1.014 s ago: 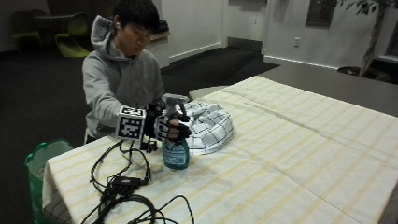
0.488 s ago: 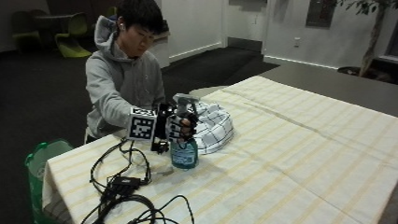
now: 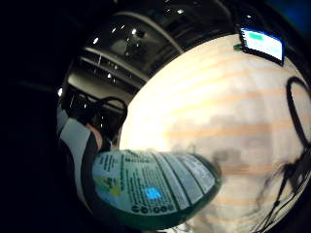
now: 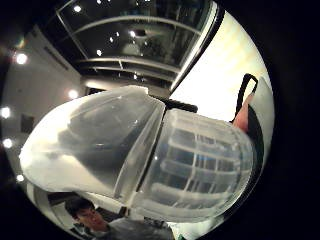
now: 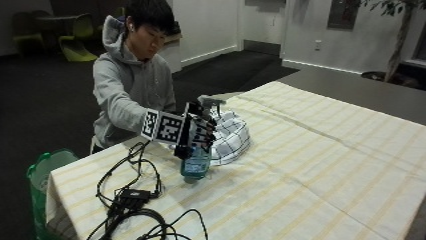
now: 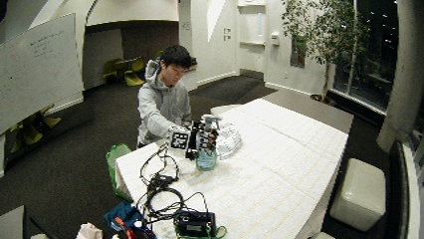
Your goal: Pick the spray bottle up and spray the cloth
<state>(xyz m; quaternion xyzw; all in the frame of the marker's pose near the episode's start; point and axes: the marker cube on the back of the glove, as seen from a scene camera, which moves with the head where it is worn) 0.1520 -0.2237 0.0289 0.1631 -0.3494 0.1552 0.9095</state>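
Fingers of your gloved right hand (image 5: 198,131) are curled round the neck of the spray bottle (image 5: 196,162), just under its white trigger head (image 5: 212,100). The bottle stands upright in your grip; the outside view does not settle whether its base touches the tablecloth (image 5: 319,165) or is just above it. Blue-green liquid fills its lower part below your fingers, and the little finger side palm view shows its printed label (image 3: 155,187) close against your palm. The thumb side palm view is filled by the pale, ribbed sprayer cap (image 4: 150,160), so the top of the bottle sits right at your thumb.

Just beyond your hand, on the far side of the bottle, lies the cloth (image 5: 229,140), white with a dark grid, bunched in a heap and close beside the bottle. The nozzle points over it.

On the near side of your hand, black cables (image 5: 130,195) loop across the striped tablecloth toward the table's edge. Past that edge, well apart from your hand, a green bag (image 5: 43,170) stands on the floor.
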